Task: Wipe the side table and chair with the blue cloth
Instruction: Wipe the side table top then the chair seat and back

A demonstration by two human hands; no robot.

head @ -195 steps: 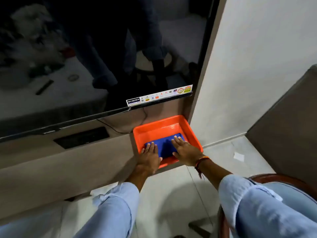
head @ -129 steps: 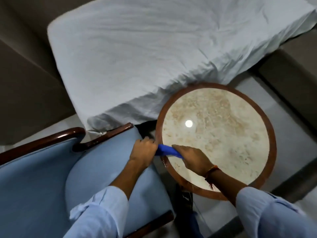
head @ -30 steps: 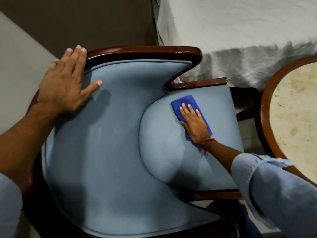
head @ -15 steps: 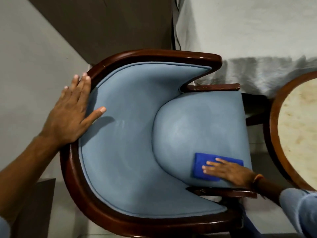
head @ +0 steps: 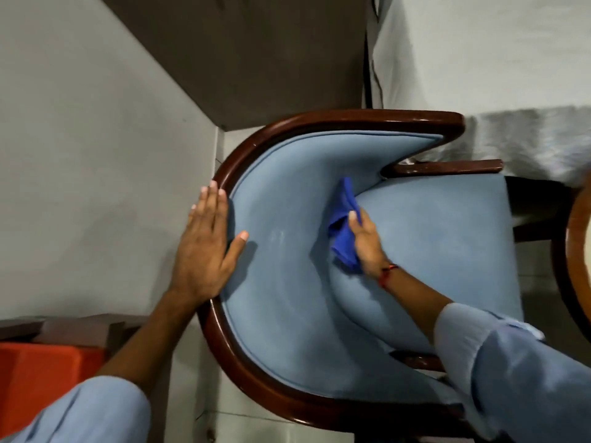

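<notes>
A light-blue upholstered chair (head: 287,282) with a dark curved wooden frame fills the middle of the view, seen from above. My right hand (head: 367,241) holds the bunched blue cloth (head: 343,231) in the crease where the seat cushion meets the backrest. My left hand (head: 204,251) lies flat with fingers spread on the chair's left rim, holding nothing. Only a sliver of the round side table (head: 575,251), with its wooden rim, shows at the right edge.
A bed with a pale grey sheet (head: 479,59) stands beyond the chair at top right. An orange tray (head: 41,375) sits at lower left. A grey wall (head: 80,155) runs along the left, a dark panel (head: 249,52) behind the chair.
My right hand has carried the cloth from the seat's near front edge up into the crease at the backrest, and the cloth is now bunched instead of flat. The left hand stays on the rim.
</notes>
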